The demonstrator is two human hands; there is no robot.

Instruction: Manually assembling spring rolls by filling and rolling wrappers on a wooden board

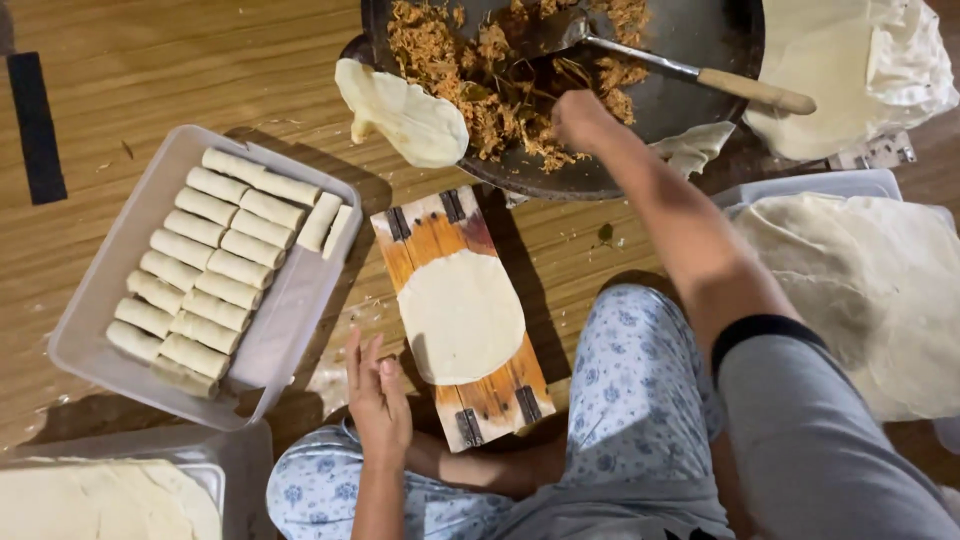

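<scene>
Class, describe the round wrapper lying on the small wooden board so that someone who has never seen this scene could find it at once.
Start at the big dark pan of shredded filling at the top, then drop to the small wooden board just below it, between the person's knees. The wrapper on the board is pale, round and flat. Unlike the stacked wrappers at the right, it lies alone and spread out, beside the left hand.

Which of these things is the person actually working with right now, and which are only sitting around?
In use:
right hand in the shredded filling in the dark pan
round wrapper on the wooden board
left hand beside the board

Lying about:
tray of finished rolls
spatula
stacked wrappers
black tape strip
</scene>
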